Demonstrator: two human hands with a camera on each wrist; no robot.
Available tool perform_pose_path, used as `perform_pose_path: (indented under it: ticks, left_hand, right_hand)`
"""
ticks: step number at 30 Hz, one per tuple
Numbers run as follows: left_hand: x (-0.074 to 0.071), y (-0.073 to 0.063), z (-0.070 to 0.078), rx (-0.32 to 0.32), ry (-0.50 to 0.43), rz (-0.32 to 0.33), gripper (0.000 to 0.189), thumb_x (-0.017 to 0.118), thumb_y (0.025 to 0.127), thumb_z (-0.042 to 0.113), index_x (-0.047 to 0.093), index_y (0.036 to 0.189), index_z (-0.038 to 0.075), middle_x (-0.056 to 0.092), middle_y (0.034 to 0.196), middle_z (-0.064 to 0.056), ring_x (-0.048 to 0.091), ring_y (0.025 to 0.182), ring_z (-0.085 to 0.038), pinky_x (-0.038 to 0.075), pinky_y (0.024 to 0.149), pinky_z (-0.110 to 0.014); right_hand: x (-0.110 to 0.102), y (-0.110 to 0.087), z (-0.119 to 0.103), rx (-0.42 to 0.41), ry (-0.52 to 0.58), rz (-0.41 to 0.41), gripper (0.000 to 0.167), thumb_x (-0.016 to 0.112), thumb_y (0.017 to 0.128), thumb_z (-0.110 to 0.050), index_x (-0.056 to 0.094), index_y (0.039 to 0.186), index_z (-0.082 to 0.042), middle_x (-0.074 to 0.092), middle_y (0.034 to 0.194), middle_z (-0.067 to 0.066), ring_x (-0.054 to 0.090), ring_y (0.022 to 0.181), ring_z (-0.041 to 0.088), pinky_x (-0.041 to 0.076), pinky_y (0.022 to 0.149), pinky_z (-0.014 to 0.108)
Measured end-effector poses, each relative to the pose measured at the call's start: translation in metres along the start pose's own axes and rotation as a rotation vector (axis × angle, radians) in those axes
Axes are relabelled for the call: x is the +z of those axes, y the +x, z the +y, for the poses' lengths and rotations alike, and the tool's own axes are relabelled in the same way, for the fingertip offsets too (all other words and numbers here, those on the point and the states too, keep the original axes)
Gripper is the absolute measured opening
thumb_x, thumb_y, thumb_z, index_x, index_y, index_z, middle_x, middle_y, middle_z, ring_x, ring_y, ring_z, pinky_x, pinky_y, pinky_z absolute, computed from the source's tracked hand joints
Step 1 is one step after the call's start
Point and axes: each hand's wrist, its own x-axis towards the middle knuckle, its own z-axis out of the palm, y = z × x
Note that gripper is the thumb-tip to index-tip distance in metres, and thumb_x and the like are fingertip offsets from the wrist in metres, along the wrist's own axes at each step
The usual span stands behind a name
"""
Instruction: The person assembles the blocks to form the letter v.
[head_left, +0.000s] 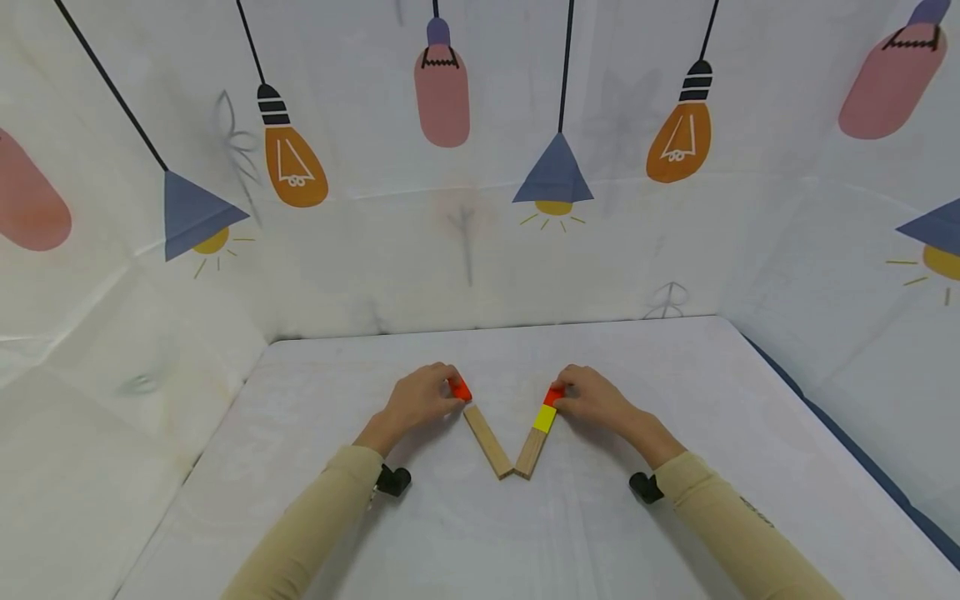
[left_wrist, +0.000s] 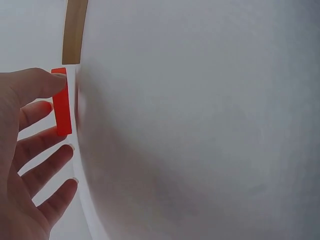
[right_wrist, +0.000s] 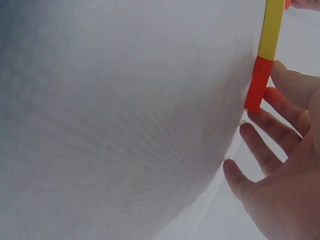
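Two plain wooden blocks lie on the white table in a V, their near ends meeting: a longer left wooden block [head_left: 488,442] and a shorter right wooden block [head_left: 531,453]. A yellow block [head_left: 545,418] continues the right side, with a red block [right_wrist: 258,84] against its far end. My right hand [head_left: 596,402] has thumb and fingers on that red block. With thumb and fingers my left hand [head_left: 423,398] pinches another red block [left_wrist: 61,102] just beyond the left wooden block's far end, a small gap showing between them in the left wrist view.
The white table [head_left: 337,375] runs back to a hanging cloth [head_left: 360,267] printed with lamps and bulbs. More cloth closes in both sides. A dark blue strip [head_left: 847,433] borders the table's right edge. Each wrist wears a small black camera [head_left: 393,481].
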Motion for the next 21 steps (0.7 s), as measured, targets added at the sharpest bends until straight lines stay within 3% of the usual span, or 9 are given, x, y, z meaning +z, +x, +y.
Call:
perform_pose_path:
  ticks: [9,21]
  left_hand:
    - [0.0014,-0.0034,0.0011,-0.001,0.005,-0.012,0.020,0.075,0.084,0.033,0.067,0.100,0.024,0.061,0.090,0.006,0.050,0.078,-0.013,0.042,0.068,-0.029]
    - [0.0035,-0.0044,0.0018,0.013,0.013,0.007,0.019,0.076,0.084,0.033,0.068,0.099,0.025,0.063,0.096,0.009,0.052,0.081,-0.011,0.047,0.073,-0.030]
  right_hand:
    - [-0.0003,-0.0004,-0.0009,-0.005,-0.005,0.002,0.023,0.069,0.090,-0.014,0.069,0.112,-0.007,0.067,0.112,0.006,0.057,0.104,0.024,0.048,0.099,0.047]
    - [-0.0016,-0.0013,-0.0039,-0.022,-0.013,0.007,0.022,0.069,0.089,-0.013,0.069,0.110,-0.006,0.067,0.111,0.007,0.058,0.103,0.026,0.048,0.097,0.047]
